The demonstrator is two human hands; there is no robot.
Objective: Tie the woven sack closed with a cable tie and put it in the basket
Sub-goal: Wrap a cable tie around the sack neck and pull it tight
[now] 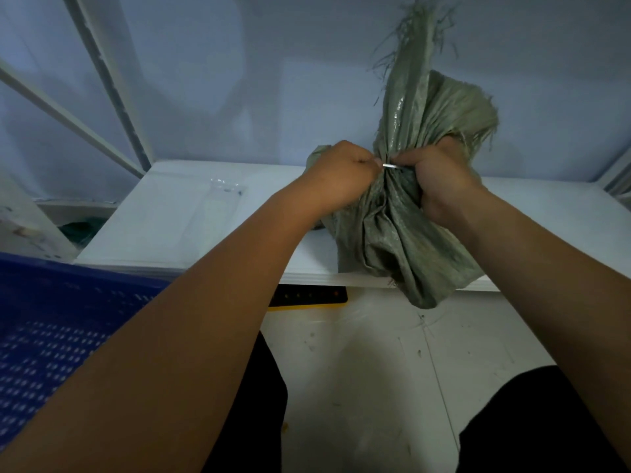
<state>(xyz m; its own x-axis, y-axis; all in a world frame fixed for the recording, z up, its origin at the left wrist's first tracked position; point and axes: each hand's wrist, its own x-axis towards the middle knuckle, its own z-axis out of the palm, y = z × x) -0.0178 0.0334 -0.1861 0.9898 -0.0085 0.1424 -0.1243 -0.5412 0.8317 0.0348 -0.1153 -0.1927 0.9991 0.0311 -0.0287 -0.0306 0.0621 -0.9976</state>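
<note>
Here, both hands clenched at woven sack (403, 227) neck on surface (191, 227): left hand (341, 175) & right hand (440, 180) pinch cable tie (390, 166), mostly hidden; basket (51, 336) cut off.

A white table (191, 233) carries the green woven sack (392, 240) and a clear plastic bag (227, 187).

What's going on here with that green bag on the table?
A person is closing a green woven sack that sits at the edge of a white table. Both hands grip its bunched neck: the left hand and right hand pinch a thin pale cable tie between them. The frayed top sticks up above. The blue basket waits at lower left, the sack not yet in it.
</note>
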